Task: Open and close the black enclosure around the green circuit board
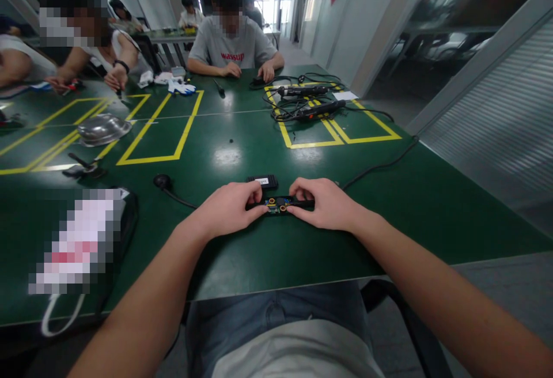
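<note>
Near the front edge of the table [242, 268], an open device [277, 205] is pinched by left hand [228, 210] and right hand [327, 204]; probably light, stiff, fragile, it is best held by its ends.

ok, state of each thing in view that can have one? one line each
Black electronic unit: open, parts exposed, held in both hands
Left hand: pinching unit's left end
Right hand: pinching unit's right end
Ridged black piece: lying apart from unit, label up
Round black plug: unplugged, lying on table
Corded black tools: lying down, on or off can't be told
Metal bowl: way up unclear
</note>
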Action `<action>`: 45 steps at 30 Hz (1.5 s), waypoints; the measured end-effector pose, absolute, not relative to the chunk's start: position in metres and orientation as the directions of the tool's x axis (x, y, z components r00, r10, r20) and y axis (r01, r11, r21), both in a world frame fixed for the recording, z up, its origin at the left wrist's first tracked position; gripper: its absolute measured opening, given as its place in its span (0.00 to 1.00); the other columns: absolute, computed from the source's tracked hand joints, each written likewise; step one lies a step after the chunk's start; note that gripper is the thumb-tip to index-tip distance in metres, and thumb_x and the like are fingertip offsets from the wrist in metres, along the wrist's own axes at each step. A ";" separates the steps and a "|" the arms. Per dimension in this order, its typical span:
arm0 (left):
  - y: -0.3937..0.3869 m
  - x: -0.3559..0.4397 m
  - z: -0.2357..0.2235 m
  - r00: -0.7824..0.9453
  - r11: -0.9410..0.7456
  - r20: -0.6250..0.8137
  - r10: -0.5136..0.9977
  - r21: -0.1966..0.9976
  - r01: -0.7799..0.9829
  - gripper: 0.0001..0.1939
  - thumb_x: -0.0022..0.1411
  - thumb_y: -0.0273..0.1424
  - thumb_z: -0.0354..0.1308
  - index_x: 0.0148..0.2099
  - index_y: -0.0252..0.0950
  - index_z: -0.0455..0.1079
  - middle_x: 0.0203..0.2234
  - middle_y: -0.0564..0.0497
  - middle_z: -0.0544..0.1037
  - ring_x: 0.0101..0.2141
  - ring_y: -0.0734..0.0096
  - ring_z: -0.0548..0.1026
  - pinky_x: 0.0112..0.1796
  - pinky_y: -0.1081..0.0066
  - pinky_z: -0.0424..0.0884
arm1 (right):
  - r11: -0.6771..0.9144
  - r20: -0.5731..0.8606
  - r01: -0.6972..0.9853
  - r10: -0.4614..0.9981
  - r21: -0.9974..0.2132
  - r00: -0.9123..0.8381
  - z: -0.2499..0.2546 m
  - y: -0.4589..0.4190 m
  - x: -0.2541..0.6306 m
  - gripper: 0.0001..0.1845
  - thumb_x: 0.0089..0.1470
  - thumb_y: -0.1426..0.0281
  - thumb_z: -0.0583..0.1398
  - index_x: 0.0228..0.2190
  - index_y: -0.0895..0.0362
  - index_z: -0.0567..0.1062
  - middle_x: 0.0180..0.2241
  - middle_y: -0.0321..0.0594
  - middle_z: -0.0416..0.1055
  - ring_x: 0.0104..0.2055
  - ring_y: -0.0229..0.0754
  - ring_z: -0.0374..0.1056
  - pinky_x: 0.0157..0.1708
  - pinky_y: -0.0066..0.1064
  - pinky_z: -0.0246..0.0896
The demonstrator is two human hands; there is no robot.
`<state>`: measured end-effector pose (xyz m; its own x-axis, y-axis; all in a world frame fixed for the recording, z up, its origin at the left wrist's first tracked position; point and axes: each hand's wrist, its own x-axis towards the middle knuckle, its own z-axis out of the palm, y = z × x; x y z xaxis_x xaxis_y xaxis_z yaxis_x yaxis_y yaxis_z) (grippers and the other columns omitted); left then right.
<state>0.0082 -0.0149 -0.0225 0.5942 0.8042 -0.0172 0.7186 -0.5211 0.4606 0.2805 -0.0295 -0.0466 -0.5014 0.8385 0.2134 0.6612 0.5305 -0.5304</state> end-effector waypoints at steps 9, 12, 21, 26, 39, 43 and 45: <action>-0.016 0.005 -0.016 0.593 -0.479 0.016 0.805 0.606 0.635 0.11 0.71 0.34 0.53 0.33 0.41 0.65 0.24 0.55 0.74 0.26 0.68 0.69 0.31 0.68 0.61 | 0.550 0.280 0.607 0.828 -0.573 -0.486 -0.043 -0.031 0.282 0.08 0.67 0.66 0.58 0.34 0.52 0.68 0.26 0.34 0.71 0.27 0.42 0.65 0.33 0.35 0.55; -0.015 0.005 -0.015 0.600 -0.490 0.004 0.800 0.582 0.649 0.10 0.69 0.31 0.53 0.32 0.41 0.65 0.24 0.55 0.74 0.25 0.68 0.68 0.31 0.67 0.61 | 0.547 0.269 0.638 0.832 -0.541 -0.485 -0.043 -0.030 0.282 0.07 0.68 0.68 0.55 0.34 0.51 0.68 0.25 0.33 0.69 0.26 0.41 0.64 0.32 0.34 0.54; -0.019 0.007 -0.018 0.579 -0.519 0.019 0.815 0.468 0.716 0.08 0.67 0.31 0.57 0.32 0.41 0.67 0.27 0.51 0.76 0.29 0.62 0.72 0.33 0.64 0.65 | 0.527 0.249 0.700 0.848 -0.481 -0.467 -0.050 -0.030 0.279 0.02 0.62 0.70 0.61 0.35 0.52 0.72 0.26 0.35 0.73 0.28 0.42 0.66 0.32 0.33 0.54; -0.016 0.007 -0.021 0.570 -0.637 0.285 0.771 0.340 0.691 0.03 0.66 0.29 0.60 0.42 0.39 0.74 0.48 0.41 0.79 0.50 0.49 0.76 0.55 0.50 0.75 | 0.467 0.253 0.746 0.884 -0.475 -0.393 -0.052 -0.027 0.281 0.06 0.59 0.70 0.62 0.32 0.51 0.69 0.26 0.35 0.72 0.29 0.43 0.67 0.32 0.34 0.52; -0.012 0.009 -0.024 0.504 -0.555 0.243 0.829 0.467 0.688 0.17 0.70 0.34 0.64 0.60 0.39 0.79 0.51 0.44 0.83 0.54 0.50 0.78 0.59 0.50 0.75 | 0.399 0.233 0.753 0.917 -0.523 -0.324 -0.053 -0.022 0.285 0.07 0.62 0.74 0.56 0.31 0.52 0.68 0.27 0.37 0.73 0.29 0.46 0.67 0.33 0.36 0.54; -0.019 0.010 -0.021 0.634 -0.629 0.201 0.747 0.526 0.573 0.18 0.68 0.35 0.66 0.59 0.39 0.80 0.50 0.44 0.83 0.52 0.52 0.79 0.58 0.52 0.76 | 0.399 0.233 0.752 0.917 -0.524 -0.324 -0.052 -0.022 0.284 0.07 0.63 0.72 0.56 0.31 0.51 0.68 0.28 0.37 0.73 0.30 0.46 0.68 0.34 0.35 0.54; -0.021 0.012 -0.023 0.675 -0.631 0.145 0.724 0.536 0.561 0.19 0.67 0.34 0.68 0.59 0.38 0.81 0.50 0.44 0.82 0.52 0.52 0.79 0.59 0.52 0.75 | 0.400 0.236 0.751 0.916 -0.525 -0.324 -0.052 -0.023 0.283 0.07 0.64 0.70 0.56 0.32 0.52 0.69 0.28 0.37 0.73 0.30 0.45 0.68 0.34 0.35 0.53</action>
<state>0.0119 -0.0208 -0.0229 0.6748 0.7235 0.1454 0.5612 -0.6310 0.5355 0.2827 -0.0231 -0.0516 -0.3236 0.9164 0.2355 0.7515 0.4001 -0.5245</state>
